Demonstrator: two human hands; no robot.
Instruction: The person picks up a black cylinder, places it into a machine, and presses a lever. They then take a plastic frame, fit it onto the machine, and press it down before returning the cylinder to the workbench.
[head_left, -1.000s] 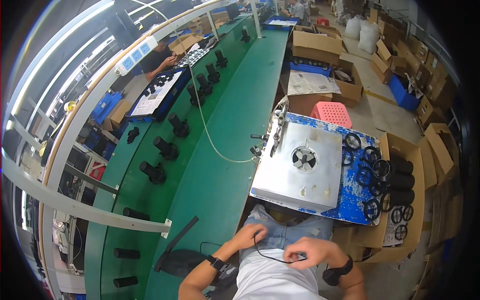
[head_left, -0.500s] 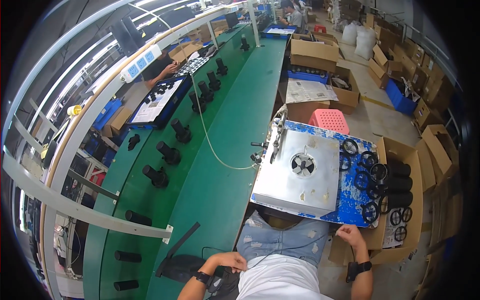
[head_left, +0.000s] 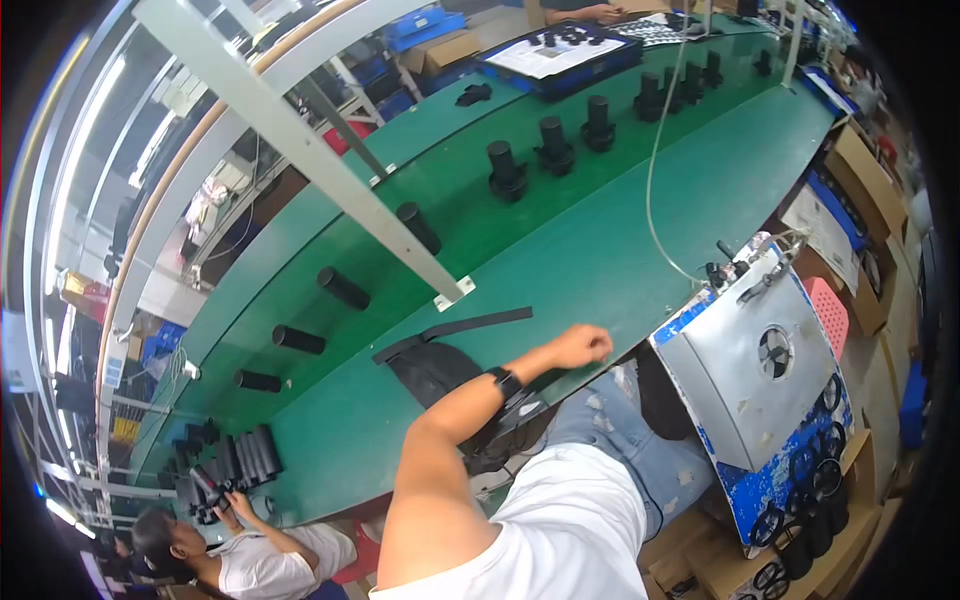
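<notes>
My left hand (head_left: 582, 347) is held over the near edge of the green bench (head_left: 620, 270), its fingers curled in with nothing showing in them. A dark band circles that wrist. Just left of the hand a black bag (head_left: 430, 372) with a long strap lies on the bench. To the right stands a metal box (head_left: 735, 375) with a round opening and fan blades (head_left: 774, 352), on a worn blue-and-white board (head_left: 745, 500). My right hand is out of view.
Black tubes (head_left: 343, 288) and flanged black parts (head_left: 507, 170) line the green strip beyond. A metal post (head_left: 330, 170) crosses above the bench. A co-worker (head_left: 260, 555) sits at lower left beside stacked tubes (head_left: 250, 455). Black rings (head_left: 800, 465) lie on the board's near end.
The view has swung left, bringing the co-worker at lower left into sight. My left hand has moved from my waist out over the bench edge. My right hand has left the picture.
</notes>
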